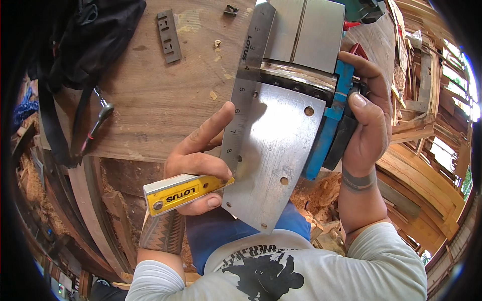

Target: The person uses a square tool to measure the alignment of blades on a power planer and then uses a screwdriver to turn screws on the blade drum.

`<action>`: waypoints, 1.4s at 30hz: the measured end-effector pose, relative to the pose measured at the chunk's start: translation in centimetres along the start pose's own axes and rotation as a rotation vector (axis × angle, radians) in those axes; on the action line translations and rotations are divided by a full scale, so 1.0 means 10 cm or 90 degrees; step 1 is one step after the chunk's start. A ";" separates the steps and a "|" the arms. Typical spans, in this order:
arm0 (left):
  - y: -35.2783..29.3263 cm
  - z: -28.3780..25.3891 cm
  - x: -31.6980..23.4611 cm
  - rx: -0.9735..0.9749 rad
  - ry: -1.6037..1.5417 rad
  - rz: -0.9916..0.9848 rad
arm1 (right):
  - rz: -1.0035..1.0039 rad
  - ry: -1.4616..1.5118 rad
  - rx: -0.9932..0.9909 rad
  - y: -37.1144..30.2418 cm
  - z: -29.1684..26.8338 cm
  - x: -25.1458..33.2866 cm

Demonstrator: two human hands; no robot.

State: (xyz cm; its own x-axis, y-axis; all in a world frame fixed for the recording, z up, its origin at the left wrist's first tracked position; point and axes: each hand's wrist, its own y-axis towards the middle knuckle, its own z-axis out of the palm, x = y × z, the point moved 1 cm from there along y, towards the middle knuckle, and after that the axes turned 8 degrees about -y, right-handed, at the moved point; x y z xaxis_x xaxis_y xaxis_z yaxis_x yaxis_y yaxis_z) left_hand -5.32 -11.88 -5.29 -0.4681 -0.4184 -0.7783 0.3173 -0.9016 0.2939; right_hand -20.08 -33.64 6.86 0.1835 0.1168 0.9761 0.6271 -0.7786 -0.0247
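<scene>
An electric hand planer (281,145) lies upside down, its bright metal sole facing up and its cutter drum showing between the two plates. My right hand (370,118) grips its blue and black side, the thumb on the black part. My left hand (201,160) pinches the yellow handle (188,193) of a try square between thumb and fingers, its index finger stretched out beside the steel. The square's marked steel blade (246,75) runs lengthwise along the left edge of the planer's sole, crossing the drum opening.
On the wooden tabletop (135,120) lie a slotted metal plate (168,37), a small dark metal part (231,10) and wood chips. A black bag (85,50) and a driver-like tool (103,113) occupy the left. Stacked planks (422,185) stand right; sawdust (319,193) lies below.
</scene>
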 end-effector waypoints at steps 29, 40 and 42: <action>0.12 0.54 -0.23 -0.003 -0.057 -0.114 | 0.004 -0.031 0.007 0.02 -0.05 0.03; 0.15 0.51 -0.19 0.018 -0.012 -0.069 | -0.020 -0.071 0.009 0.03 -0.07 0.00; 0.15 0.49 -0.18 0.034 0.013 -0.056 | -0.017 -0.049 0.009 0.03 -0.06 0.00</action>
State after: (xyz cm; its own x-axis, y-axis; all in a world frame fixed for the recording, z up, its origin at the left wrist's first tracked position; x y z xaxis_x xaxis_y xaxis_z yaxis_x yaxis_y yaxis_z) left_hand -8.00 -13.04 -0.69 -0.4753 -0.3353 -0.8135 0.2311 -0.9397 0.2522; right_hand -20.34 -34.25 6.98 0.2236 0.1845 0.9571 0.6435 -0.7655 -0.0028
